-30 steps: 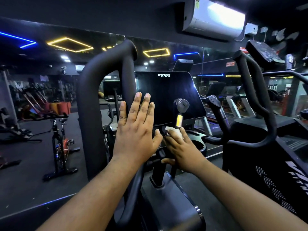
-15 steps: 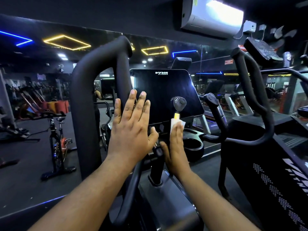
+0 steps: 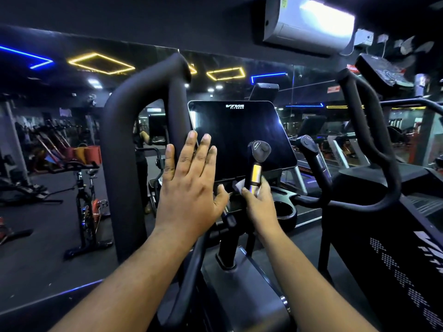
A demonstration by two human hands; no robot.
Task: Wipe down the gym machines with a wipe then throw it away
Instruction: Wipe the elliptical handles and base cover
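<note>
White and crumpled, the wipe is pinched in the right hand, whose grip curls round the lower part of a short handlebar with a metallic sensor band and a dark knob on top. The wipe sits between the fingers and the bar, just below the bottom edge of the console screen — a dark, glossy panel with a small white logo near its top. The left hand is flat and spread, its grip wide and holding nothing, with fingertips lying over the screen's lower left corner and the thumb reaching toward the right hand. A thick black padded arm of the elliptical machine loops up on the left, and a cup holder sits just right of the right hand. Behind, a wall mirror reflects yellow and blue ceiling lights and an exercise bike; an air conditioner hangs high on the wall.
</note>
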